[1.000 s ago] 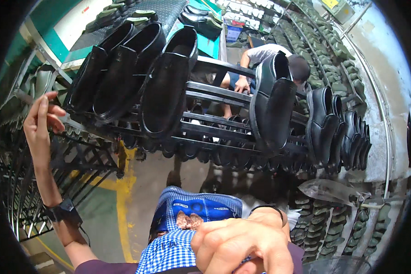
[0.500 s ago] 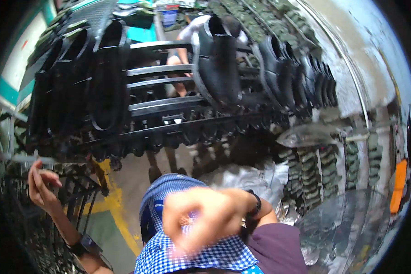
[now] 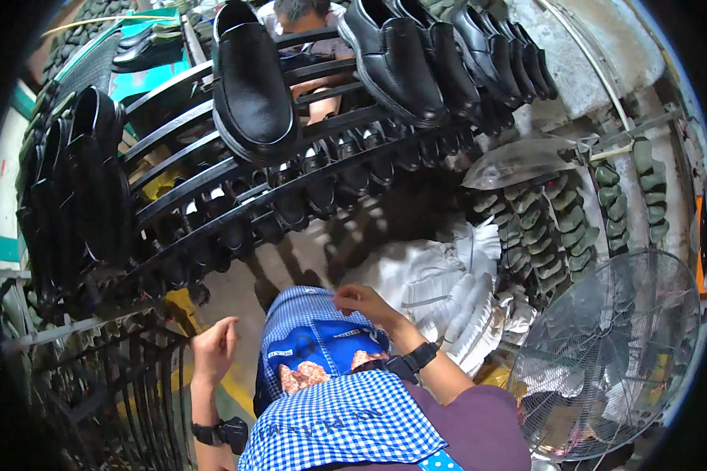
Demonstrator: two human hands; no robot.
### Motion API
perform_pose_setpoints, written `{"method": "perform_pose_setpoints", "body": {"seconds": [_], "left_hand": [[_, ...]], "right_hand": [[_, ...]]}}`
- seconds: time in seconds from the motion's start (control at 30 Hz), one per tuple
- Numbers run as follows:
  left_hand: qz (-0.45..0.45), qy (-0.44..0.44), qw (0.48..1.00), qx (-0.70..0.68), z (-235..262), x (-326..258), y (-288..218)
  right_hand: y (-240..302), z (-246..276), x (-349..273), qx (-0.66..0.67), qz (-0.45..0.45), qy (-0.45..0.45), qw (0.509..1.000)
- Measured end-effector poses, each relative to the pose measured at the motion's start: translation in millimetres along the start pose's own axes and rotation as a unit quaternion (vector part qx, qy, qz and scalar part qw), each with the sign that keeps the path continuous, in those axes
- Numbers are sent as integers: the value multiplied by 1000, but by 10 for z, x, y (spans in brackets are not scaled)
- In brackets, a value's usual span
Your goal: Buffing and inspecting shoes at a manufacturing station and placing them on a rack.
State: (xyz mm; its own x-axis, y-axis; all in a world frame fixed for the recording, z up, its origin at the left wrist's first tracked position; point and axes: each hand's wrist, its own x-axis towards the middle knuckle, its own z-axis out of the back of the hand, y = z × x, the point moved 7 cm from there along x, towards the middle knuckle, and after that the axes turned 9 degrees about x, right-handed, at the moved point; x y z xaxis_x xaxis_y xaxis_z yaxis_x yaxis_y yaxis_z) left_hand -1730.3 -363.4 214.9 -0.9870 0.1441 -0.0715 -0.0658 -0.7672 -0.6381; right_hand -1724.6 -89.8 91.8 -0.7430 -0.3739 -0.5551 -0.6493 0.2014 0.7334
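Hovering near the checked apron, left hand and right hand look released, loosely curled around nothing visible, while black shoes rest on the rack, probably so its bars support them.

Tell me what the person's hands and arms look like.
The left fingers and right fingers are ungloved. Black straps with dark boxes circle the left forearm and right forearm. A plain purple sleeve covers the right upper arm.
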Motion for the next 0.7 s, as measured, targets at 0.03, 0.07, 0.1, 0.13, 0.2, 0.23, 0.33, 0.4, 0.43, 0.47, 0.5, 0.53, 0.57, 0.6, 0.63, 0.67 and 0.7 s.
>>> {"method": "perform_pose_setpoints", "body": {"seconds": [0.03,0.07,0.1,0.13,0.2,0.23,0.33,0.4,0.43,0.47,0.5,0.53,0.57,0.6,0.63,0.67,0.7], "left_hand": [[-7,-9,1000,8,-26,0,-4],[-13,-20,1000,17,-47,-10,8],[-5,-27,999,19,-52,-17,28],[4,-28,1000,8,-53,-31,53],[25,-45,999,-1,-89,-116,175],[36,-42,998,-23,-138,-179,282],[83,-70,993,-43,-82,-368,407],[114,-50,992,-29,-179,-514,609],[86,-72,994,19,-68,-531,554],[94,-84,992,20,-28,-585,604],[123,-82,989,4,-25,-648,691],[151,-79,985,-14,-3,-696,769],[158,-86,983,-40,56,-728,819],[158,-97,982,-39,129,-770,897],[136,-124,982,-31,226,-806,960],[114,-152,982,-22,342,-837,1023],[110,-157,981,-22,448,-841,1108]], "right_hand": [[-53,68,-9,7,-6,-36,999],[-115,69,4,5,-10,-26,1000],[-159,96,17,20,-3,-33,999],[-203,104,38,35,4,-39,999],[-270,32,79,22,8,-19,1000],[-308,-5,113,25,11,-26,999],[-343,-110,178,-1,24,0,1000],[-431,-158,274,-38,12,19,999],[-460,-229,309,-42,-8,22,999],[-459,-290,326,-39,-17,20,999],[-470,-340,368,-47,-24,14,999],[-493,-391,402,-54,-30,7,998],[-552,-420,458,-60,-45,-7,997],[-529,-531,483,-65,-42,-2,997],[-512,-644,519,-78,-41,4,996],[-501,-756,563,-91,-40,10,995],[-519,-831,628,-86,-41,8,995]]}}
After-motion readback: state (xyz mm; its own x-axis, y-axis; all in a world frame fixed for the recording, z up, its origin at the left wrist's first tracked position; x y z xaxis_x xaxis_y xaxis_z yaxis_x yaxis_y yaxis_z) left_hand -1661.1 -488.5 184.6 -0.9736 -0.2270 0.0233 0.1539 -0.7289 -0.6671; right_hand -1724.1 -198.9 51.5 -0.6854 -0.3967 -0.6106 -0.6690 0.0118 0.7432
